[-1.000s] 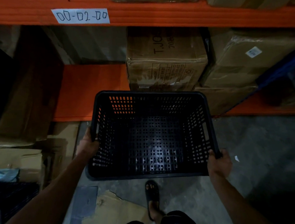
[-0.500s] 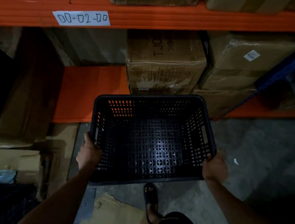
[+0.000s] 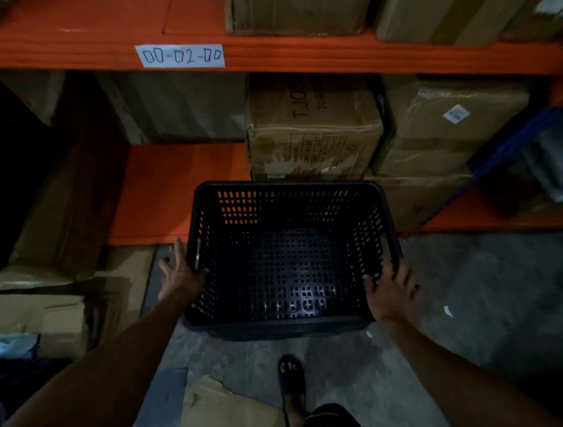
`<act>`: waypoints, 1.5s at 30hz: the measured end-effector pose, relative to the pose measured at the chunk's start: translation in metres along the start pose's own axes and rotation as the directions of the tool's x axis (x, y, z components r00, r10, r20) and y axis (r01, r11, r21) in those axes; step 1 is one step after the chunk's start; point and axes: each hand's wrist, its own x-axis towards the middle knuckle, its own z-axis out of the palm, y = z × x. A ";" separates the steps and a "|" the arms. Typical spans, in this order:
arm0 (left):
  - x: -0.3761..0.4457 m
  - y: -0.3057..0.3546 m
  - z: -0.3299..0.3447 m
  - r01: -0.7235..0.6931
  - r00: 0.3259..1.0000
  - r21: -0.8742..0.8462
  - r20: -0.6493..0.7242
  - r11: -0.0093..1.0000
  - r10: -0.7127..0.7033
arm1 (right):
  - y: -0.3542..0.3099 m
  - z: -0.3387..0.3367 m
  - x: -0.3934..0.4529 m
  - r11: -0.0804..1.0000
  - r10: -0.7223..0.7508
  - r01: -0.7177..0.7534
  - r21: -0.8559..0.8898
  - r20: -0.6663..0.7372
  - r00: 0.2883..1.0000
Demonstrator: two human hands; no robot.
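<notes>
A black perforated plastic basket point(image 3: 284, 185) with nothing inside sits low over the concrete floor, in front of the bottom orange shelf. My left hand point(image 3: 181, 275) lies against its left wall with fingers spread and straight, the thumb over the rim. My right hand point(image 3: 393, 288) rests on the right rim near the front corner, fingers spread and loose. Neither hand is curled round the rim.
An orange shelf rack point(image 3: 294, 55) with a paper label point(image 3: 181, 56) holds cardboard boxes point(image 3: 314, 133) right behind the basket. More boxes point(image 3: 32, 313) are stacked at the left. Flattened cardboard point(image 3: 218, 417) and my sandalled foot point(image 3: 291, 381) are on the floor below.
The basket has come down and slightly away from me. Both hands, which gripped its side rims, have let go and spread their fingers.
</notes>
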 end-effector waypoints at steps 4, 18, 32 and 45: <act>-0.022 -0.012 -0.015 -0.031 0.999 -0.048 0.010 0.998 0.032 | -0.052 -0.019 -0.022 0.994 -0.093 0.089 0.056 0.082 0.992; -0.091 -0.159 -0.213 -0.094 0.968 -0.368 -0.250 0.925 -0.001 | -0.344 -0.063 -0.173 0.593 -0.701 0.520 0.615 0.077 0.708; -0.030 -0.272 -0.359 -0.007 0.930 -0.751 -0.248 0.660 -0.273 | -0.597 -0.046 -0.215 0.432 -0.868 0.614 0.661 0.120 0.481; 0.161 -0.308 -0.447 0.183 0.837 -0.934 -0.016 0.308 -0.547 | -0.856 0.008 -0.114 0.643 -0.715 0.195 0.740 0.490 0.499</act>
